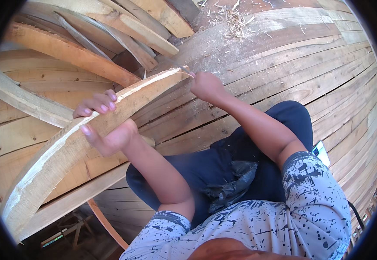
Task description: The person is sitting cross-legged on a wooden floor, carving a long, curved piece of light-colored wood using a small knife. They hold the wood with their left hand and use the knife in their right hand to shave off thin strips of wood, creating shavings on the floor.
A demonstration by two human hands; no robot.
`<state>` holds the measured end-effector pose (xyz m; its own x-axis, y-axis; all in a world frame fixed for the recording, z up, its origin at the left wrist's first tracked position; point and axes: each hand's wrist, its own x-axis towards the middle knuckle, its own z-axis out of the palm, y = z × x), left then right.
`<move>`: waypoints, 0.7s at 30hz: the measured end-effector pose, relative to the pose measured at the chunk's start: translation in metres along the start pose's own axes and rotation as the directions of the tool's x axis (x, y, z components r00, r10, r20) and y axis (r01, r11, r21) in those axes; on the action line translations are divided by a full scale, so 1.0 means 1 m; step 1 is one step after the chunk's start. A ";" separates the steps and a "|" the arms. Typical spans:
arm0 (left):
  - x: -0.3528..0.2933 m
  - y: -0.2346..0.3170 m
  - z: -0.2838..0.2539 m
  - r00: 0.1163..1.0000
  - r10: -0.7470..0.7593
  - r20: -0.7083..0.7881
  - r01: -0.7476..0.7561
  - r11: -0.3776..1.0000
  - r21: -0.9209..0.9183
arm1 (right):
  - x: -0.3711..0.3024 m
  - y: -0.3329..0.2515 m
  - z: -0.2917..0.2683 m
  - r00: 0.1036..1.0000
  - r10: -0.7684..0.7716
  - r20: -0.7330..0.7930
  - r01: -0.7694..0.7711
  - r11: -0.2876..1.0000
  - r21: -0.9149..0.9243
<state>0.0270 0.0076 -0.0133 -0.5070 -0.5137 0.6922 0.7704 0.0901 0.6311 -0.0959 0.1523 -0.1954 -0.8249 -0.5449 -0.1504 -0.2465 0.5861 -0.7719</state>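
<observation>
A long curved timber [123, 106] slants from the lower left up to the middle of the view, with a pale, rough band along its upper edge. My left hand [115, 139] grips this timber, its fingers bent over the upper edge and the thumb against the near side. By the timber's far end, my right hand [207, 87] is closed in a fist. A thin strip [187, 73] runs from the timber's tip to this fist; its exact kind is too small to tell.
Several rough beams [67, 52] lie at the upper left. Wood shavings [236, 24] are scattered over the plank floor [275, 73]. A dark plastic bag [232, 184] rests in my lap, and a light flat object [321, 154] is beside my right knee. Below left, a dark gap [67, 236] opens.
</observation>
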 end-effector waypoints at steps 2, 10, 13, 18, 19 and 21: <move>0.001 0.003 -0.011 1.000 -0.002 0.008 0.002 1.000 0.013 | -0.016 -0.037 -0.015 0.968 -0.236 -0.080 0.245 0.962 0.124; -0.003 0.002 0.001 0.995 0.011 -0.097 -0.004 0.997 0.080 | -0.027 -0.043 -0.001 0.968 -0.237 -0.083 0.249 0.947 0.205; -0.001 0.000 0.007 0.991 0.008 -0.136 0.005 0.996 0.094 | -0.014 -0.031 0.006 0.997 -0.071 -0.039 0.077 0.977 0.197; -0.002 0.002 0.005 0.993 -0.003 -0.115 0.013 0.996 0.083 | -0.035 -0.052 -0.017 0.942 -0.333 -0.048 0.336 0.933 0.131; -0.001 0.001 0.011 0.992 -0.003 -0.122 0.012 0.997 0.075 | -0.030 -0.042 -0.014 0.966 -0.251 -0.059 0.256 0.961 0.101; -0.002 -0.002 0.016 0.988 -0.007 -0.156 0.018 0.998 0.068 | -0.010 -0.015 0.004 0.992 -0.084 -0.093 0.089 0.995 0.048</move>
<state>0.0200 0.0221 -0.0103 -0.4462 -0.6412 0.6243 0.7331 0.1382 0.6659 -0.0815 0.1467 -0.1845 -0.8448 -0.5343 -0.0272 -0.2937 0.5057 -0.8111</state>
